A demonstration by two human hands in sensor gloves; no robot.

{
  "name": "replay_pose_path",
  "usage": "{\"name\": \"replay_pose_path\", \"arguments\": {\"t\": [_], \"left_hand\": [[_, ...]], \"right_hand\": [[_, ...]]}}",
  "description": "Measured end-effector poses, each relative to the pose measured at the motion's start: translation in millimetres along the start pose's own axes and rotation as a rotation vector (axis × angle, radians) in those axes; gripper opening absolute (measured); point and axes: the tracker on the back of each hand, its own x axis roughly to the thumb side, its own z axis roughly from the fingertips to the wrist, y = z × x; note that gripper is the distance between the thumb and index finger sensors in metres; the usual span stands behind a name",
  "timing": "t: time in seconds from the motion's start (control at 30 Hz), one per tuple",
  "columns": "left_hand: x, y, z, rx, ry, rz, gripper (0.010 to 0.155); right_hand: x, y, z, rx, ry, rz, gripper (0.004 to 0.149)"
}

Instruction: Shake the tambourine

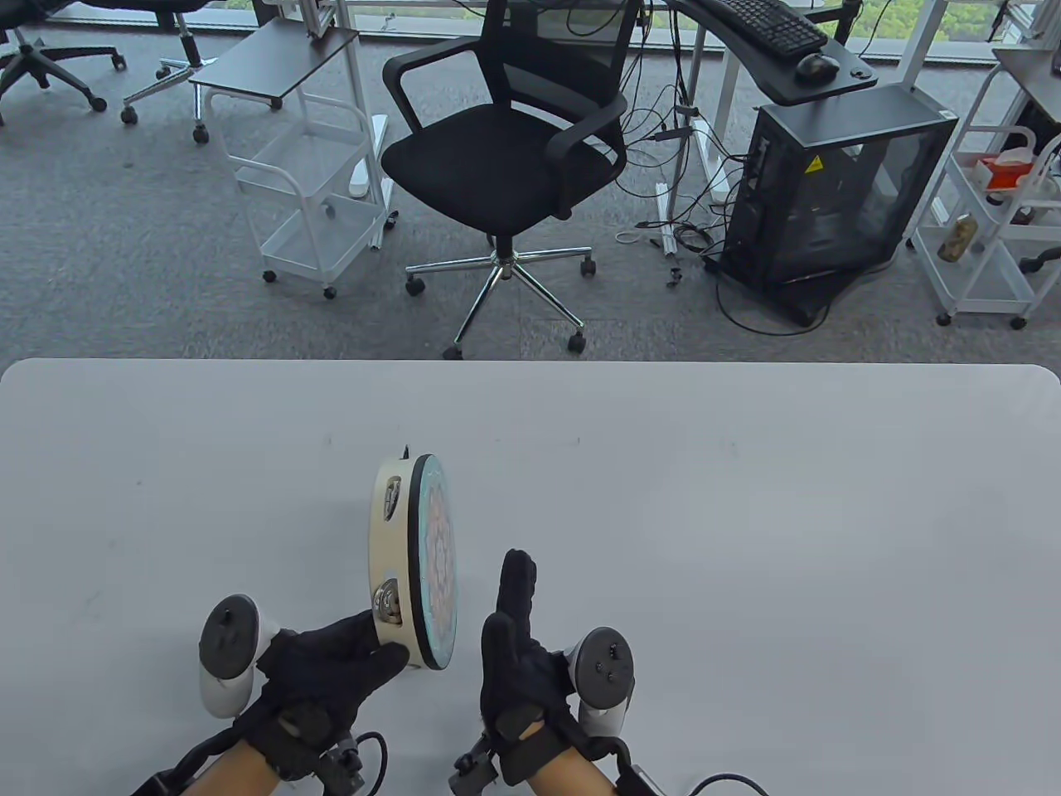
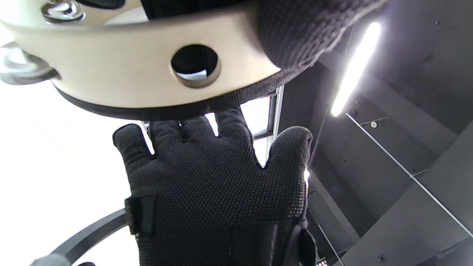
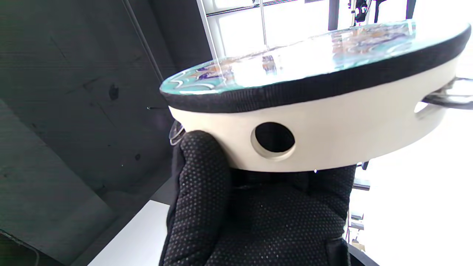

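Observation:
The tambourine (image 1: 412, 554) has a cream frame, metal jingles and a patterned teal head. It stands on edge over the white table (image 1: 746, 514), head facing right. My left hand (image 1: 365, 655) grips its near rim, thumb on the outside of the frame. The left wrist view shows the frame (image 2: 129, 74) with a round hole under my glove. My right hand (image 1: 510, 605) is open and flat, fingers pointing away, just right of the head and apart from it. The right wrist view shows the tambourine (image 3: 314, 122) with my left hand (image 3: 258, 221) below it.
A black office chair (image 1: 506, 157) stands beyond the table's far edge. A white cart (image 1: 307, 199) is at the back left. A computer tower (image 1: 837, 191) and another cart (image 1: 995, 224) are at the back right.

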Motion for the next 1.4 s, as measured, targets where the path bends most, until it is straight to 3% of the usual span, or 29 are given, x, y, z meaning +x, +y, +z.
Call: {"name": "replay_pose_path", "arguments": {"t": [0.1, 0.17, 0.2, 0.27, 0.33, 0.63, 1.07, 1.17, 1.27, 1.3, 1.33, 1.4], "left_hand": [[1.3, -14.5, -4.3, -0.123, -0.028, 0.001, 0.053], [3.0, -32.6, -8.6, -0.351, -0.014, -0.032, 0.053], [5.0, -34.1, -6.2, -0.339, -0.018, -0.057, 0.053], [4.6, -30.9, -7.0, -0.261, -0.021, -0.071, 0.053], [2.9, -30.8, -6.5, -0.320, -0.012, -0.049, 0.053], [0.0, -30.2, -6.4, -0.274, -0.003, -0.058, 0.053], [0.5, 3.0, -1.6, -0.033, -0.006, -0.051, 0.053], [-0.5, -9.0, -3.5, -0.091, -0.003, -0.086, 0.053], [-3.4, -36.0, -8.6, -0.311, 0.001, -0.107, 0.054], [-0.7, -39.9, -5.4, -0.256, -0.025, -0.077, 0.055], [2.6, -39.8, -5.7, -0.172, -0.020, -0.095, 0.054], [6.8, -39.0, -6.8, -0.270, -0.045, -0.148, 0.055]], "right_hand": [[-1.3, 6.9, -0.5, 0.038, -0.002, 0.009, 0.090], [-3.1, 13.3, 4.8, 0.089, 0.009, 0.042, 0.090], [-4.2, 12.1, 4.2, 0.015, -0.001, 0.037, 0.090], [-5.1, 11.6, 3.3, 0.072, 0.030, -0.029, 0.091], [-4.8, 12.2, 2.9, 0.058, 0.018, 0.028, 0.090], [-7.5, 9.6, 0.3, 0.054, 0.024, 0.022, 0.091], [-4.2, -5.8, -3.4, -0.012, 0.012, 0.030, 0.091], [-6.2, -1.3, -4.4, 0.010, 0.021, 0.035, 0.091], [-6.1, 8.4, -3.2, 0.107, 0.017, 0.030, 0.091], [-7.4, 9.1, -1.2, -0.017, 0.036, 0.010, 0.091], [-6.3, 8.9, -1.4, 0.011, 0.003, -0.052, 0.091], [-2.6, 11.5, -1.5, 0.065, -0.006, 0.002, 0.091]]}}
